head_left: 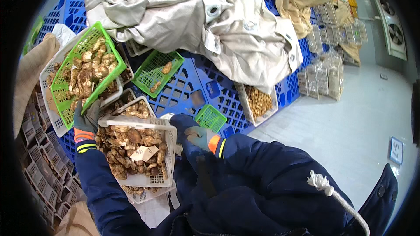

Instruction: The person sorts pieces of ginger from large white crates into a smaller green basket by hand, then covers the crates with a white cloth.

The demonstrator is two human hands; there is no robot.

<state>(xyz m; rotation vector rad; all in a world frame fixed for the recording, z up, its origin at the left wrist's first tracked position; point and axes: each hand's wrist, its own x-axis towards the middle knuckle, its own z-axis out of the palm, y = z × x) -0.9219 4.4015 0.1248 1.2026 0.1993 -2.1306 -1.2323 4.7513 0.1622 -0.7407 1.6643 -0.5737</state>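
Note:
Tilted at the left, a green plastic basket (99, 32) of brown-and-white mushrooms (89, 72) rests over a white crate (47, 78). My left hand (89, 116), in a grey glove with an orange cuff, grips the basket's near rim. My right hand (199, 137), gloved alike, lies against my dark trouser leg, fingers curled, with nothing visible in them. Between my arms stands a white perforated crate (171, 148) of mushrooms, a blank-side-up paper tag (144, 153) on top. Another crate lies beneath it.
On the blue plastic pallets (179, 89) stand a green basket (157, 67) holding a few mushrooms and a smaller green basket (211, 118). A pale cloth (166, 8) covers much of the far side, beside a white crate of small mushrooms (259, 101). White crates (323, 76) stand right; more stack lower left.

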